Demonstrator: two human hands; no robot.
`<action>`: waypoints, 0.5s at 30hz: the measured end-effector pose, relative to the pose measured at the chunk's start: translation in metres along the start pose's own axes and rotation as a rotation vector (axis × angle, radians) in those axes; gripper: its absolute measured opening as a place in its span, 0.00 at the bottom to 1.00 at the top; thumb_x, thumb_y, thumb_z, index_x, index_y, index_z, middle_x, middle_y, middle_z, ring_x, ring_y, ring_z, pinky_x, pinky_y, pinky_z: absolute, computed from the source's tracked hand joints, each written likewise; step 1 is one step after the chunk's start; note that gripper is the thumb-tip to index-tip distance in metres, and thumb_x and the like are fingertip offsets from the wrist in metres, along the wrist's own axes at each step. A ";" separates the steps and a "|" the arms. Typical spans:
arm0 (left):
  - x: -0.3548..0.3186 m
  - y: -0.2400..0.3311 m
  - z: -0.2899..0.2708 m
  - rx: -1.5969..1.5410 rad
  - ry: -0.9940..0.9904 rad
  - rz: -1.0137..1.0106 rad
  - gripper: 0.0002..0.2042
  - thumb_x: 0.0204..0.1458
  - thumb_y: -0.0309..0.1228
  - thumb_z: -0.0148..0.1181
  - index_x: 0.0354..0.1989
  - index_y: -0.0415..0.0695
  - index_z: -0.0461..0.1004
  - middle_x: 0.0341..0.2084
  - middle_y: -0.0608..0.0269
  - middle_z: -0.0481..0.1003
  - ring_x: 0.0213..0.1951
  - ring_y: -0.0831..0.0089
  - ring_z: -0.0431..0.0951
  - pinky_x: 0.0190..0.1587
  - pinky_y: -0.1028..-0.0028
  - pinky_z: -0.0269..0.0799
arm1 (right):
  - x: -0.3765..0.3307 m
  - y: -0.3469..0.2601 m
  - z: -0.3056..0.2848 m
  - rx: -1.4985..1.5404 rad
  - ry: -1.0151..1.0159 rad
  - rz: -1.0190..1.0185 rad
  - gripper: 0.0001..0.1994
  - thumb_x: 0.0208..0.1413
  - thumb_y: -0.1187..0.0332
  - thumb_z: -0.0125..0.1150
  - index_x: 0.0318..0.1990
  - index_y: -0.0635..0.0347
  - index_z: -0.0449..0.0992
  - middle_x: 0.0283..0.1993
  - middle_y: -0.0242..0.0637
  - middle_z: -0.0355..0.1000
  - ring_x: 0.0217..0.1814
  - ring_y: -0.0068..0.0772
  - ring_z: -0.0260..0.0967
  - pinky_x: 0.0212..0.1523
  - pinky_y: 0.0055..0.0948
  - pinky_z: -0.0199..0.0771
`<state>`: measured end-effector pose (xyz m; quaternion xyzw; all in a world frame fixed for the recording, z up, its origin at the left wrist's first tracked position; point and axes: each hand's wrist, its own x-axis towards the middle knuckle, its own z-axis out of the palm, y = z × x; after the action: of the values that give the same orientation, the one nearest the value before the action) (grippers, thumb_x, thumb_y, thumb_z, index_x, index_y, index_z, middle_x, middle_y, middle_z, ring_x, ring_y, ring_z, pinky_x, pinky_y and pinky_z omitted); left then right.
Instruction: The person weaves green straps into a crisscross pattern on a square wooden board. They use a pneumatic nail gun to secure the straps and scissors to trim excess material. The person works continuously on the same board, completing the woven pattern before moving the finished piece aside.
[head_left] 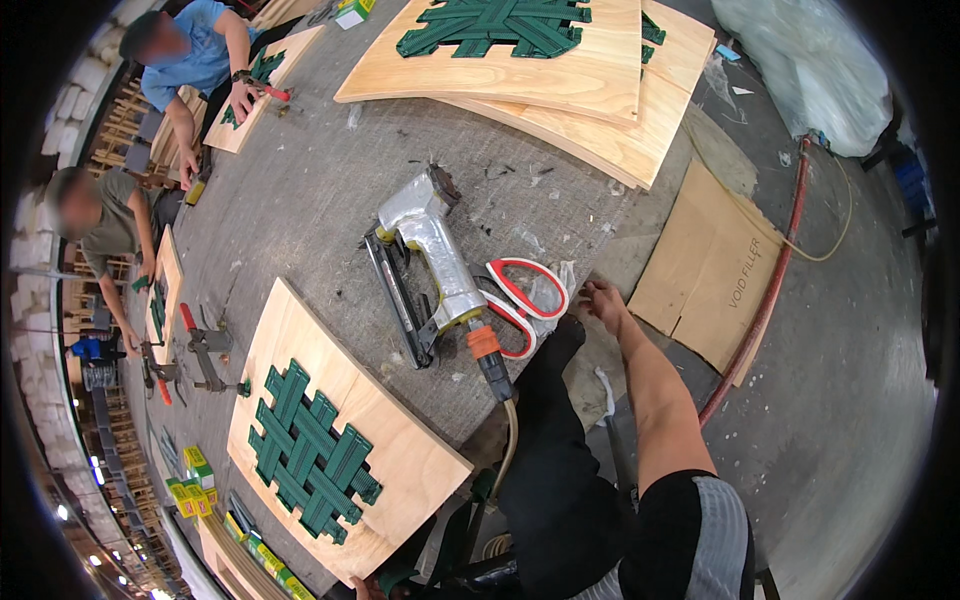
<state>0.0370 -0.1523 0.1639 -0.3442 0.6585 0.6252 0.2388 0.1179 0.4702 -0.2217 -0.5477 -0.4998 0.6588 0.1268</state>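
My right hand (603, 303) is beside the table edge, just right of the red-and-white scissor handles (520, 300). Its fingers are loosely bent and slightly apart, with nothing visible in them. Only a sliver of my left hand (368, 589) shows at the lower edge, by the near corner of a wooden panel (415, 455). Green webbing lies close to it, and its grip is hidden. Woven green straps (310, 450) cross the middle of that panel. A silver pneumatic stapler (430, 240) lies beyond the panel, its orange connector (484, 343) joined to a hose (510, 440).
More wooden panels (480, 85) with green webbing are stacked at the far side of the grey table (300, 200). Two people work on the left, near another stapler (208, 350). Staple boxes (195, 480) sit lower left. Cardboard (710, 270) and a red hose (785, 250) lie on the floor.
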 end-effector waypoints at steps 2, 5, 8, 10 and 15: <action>0.001 -0.003 0.000 0.008 0.003 -0.002 0.25 0.72 0.51 0.44 0.57 0.40 0.73 0.45 0.53 0.82 0.37 0.65 0.80 0.36 0.69 0.75 | -0.010 0.000 0.007 0.196 0.006 -0.007 0.21 0.65 0.62 0.59 0.61 0.62 0.76 0.52 0.49 0.81 0.57 0.45 0.78 0.55 0.41 0.77; -0.006 -0.012 -0.004 -0.005 0.035 0.014 0.24 0.71 0.51 0.46 0.56 0.40 0.73 0.43 0.54 0.82 0.37 0.65 0.80 0.36 0.68 0.75 | -0.017 -0.019 0.008 -0.406 0.192 -0.016 0.23 0.63 0.59 0.63 0.62 0.59 0.76 0.55 0.50 0.80 0.61 0.48 0.76 0.56 0.41 0.76; -0.009 -0.008 -0.007 -0.006 0.015 0.004 0.24 0.70 0.51 0.48 0.55 0.41 0.73 0.43 0.55 0.81 0.38 0.63 0.81 0.38 0.66 0.76 | -0.024 -0.012 0.024 -0.617 0.251 -0.139 0.22 0.59 0.58 0.68 0.58 0.57 0.80 0.51 0.46 0.82 0.57 0.46 0.79 0.55 0.39 0.78; -0.005 0.006 -0.007 0.005 -0.035 0.005 0.24 0.70 0.51 0.48 0.55 0.41 0.73 0.43 0.55 0.81 0.40 0.62 0.81 0.40 0.64 0.77 | -0.015 -0.003 0.030 -0.451 0.004 -0.286 0.22 0.55 0.58 0.71 0.55 0.56 0.82 0.50 0.45 0.82 0.54 0.46 0.80 0.54 0.39 0.78; -0.001 -0.008 -0.004 0.015 0.026 0.005 0.23 0.70 0.50 0.48 0.55 0.41 0.73 0.45 0.54 0.80 0.44 0.60 0.81 0.44 0.62 0.78 | -0.043 -0.020 0.042 -0.859 -0.185 -0.440 0.19 0.48 0.57 0.74 0.46 0.54 0.86 0.46 0.45 0.82 0.50 0.50 0.80 0.51 0.42 0.80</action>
<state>0.0442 -0.1561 0.1593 -0.3489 0.6670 0.6164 0.2313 0.0907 0.4271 -0.1838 -0.3710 -0.8396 0.3963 -0.0193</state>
